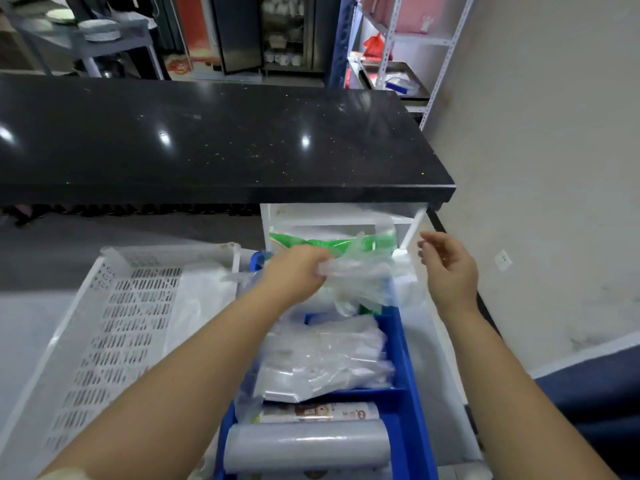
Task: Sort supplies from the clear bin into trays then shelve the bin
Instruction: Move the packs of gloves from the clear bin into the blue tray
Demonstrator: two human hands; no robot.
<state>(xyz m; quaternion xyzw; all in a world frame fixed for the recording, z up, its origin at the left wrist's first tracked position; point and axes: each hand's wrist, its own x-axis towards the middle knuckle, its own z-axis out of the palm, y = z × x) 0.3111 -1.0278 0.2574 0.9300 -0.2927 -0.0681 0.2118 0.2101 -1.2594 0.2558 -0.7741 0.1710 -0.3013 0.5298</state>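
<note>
My left hand (294, 271) grips a crumpled bundle of clear plastic gloves (360, 282), holding it above the far end of the blue divided tray (412, 403). My right hand (450, 268) hovers empty to the right of the bundle, fingers loosely curled and apart. The blue tray's middle compartment holds a stack of clear plastic packets (325, 358). Nearer me lie a printed roll (318, 412) and a pale grey roll of bags (308, 445). A green-and-white packet (329, 242) lies just beyond the tray. A white perforated tray (114, 327) sits on the left.
A black speckled counter (207, 140) overhangs the work area ahead. White frame pieces (412, 230) stand under its right end. A beige wall (554, 168) runs close on the right. Metal shelving (412, 39) stands behind the counter.
</note>
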